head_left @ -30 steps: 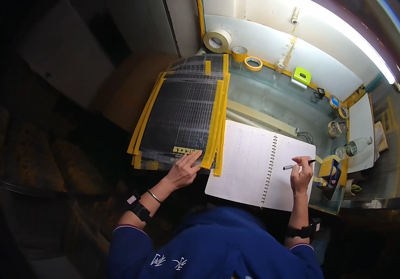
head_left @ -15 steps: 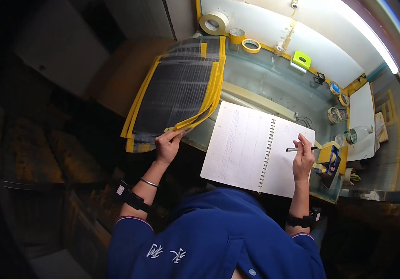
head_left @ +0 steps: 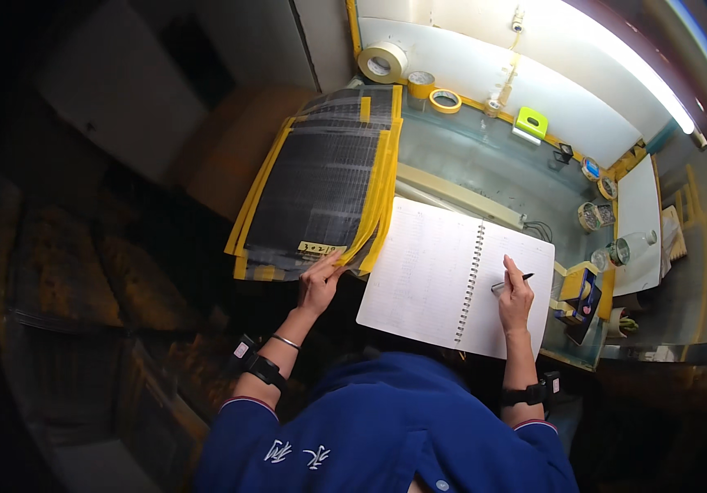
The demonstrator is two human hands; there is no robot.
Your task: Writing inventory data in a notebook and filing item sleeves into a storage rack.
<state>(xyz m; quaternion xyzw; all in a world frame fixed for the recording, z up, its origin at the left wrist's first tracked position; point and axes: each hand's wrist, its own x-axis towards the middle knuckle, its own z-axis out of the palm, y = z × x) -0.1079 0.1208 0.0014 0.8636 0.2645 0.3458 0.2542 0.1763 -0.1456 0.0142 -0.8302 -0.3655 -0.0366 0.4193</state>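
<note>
Head view shows one stack of dark, yellow-taped sheets [head_left: 312, 185] at the left end of the glass worktop [head_left: 444, 152], near corner curling up; the layers overlap too closely to count. The left hand [head_left: 317, 287] is at that corner, fingers bent over the near edge; whether the thumb pinches from below, I cannot tell. One pale label [head_left: 322, 248] with dark handwriting sits just above its fingertips. The right hand [head_left: 515, 306], half curled with its index finger extended, grips one pen [head_left: 527, 277] over the right page of one open spiral notebook [head_left: 419, 263] at the near edge; its page entries are too faint to read. Two white characters mark the blue shirt [head_left: 386, 411]. Three tape rolls, one large white [head_left: 399, 59] and two yellow [head_left: 421, 89], stand or lie by the far left corner, and one green hole punch [head_left: 531, 121] along the far edge. Toward the right edge are one clear bottle [head_left: 641, 244] on its side and one blue-and-yellow box [head_left: 581, 287], contents unclear.
</note>
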